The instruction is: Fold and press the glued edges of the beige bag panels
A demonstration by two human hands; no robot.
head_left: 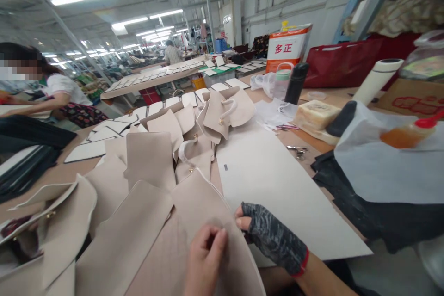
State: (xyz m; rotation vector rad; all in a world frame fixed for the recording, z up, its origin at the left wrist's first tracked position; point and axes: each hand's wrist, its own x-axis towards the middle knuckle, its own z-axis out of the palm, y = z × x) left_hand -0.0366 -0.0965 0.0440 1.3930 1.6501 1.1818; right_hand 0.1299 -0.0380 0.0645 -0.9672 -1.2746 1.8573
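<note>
A beige leather-like bag panel (204, 199) lies in front of me, its far end near other bag pieces. My left hand (207, 256), bare, is over this panel with thumb and forefinger pinched together. What they hold, if anything, is too small to see. At the panel's right edge is my right hand (274, 236), in a dark grey fingerless glove with a red cuff. Its fingers are curled around the edge and partly hidden. Beyond stand beige bag pieces with a looped handle (227, 110) and gold-coloured fittings; another handle (187, 151) lies nearer.
A white board (274, 180) covers the table on my right, with scissors (298, 150) beside it. Further right are a black bottle (296, 83), a white flask (378, 81) and a glue bottle (409, 134). More beige panels (121, 222) pile up left. A person (62, 88) works at far left.
</note>
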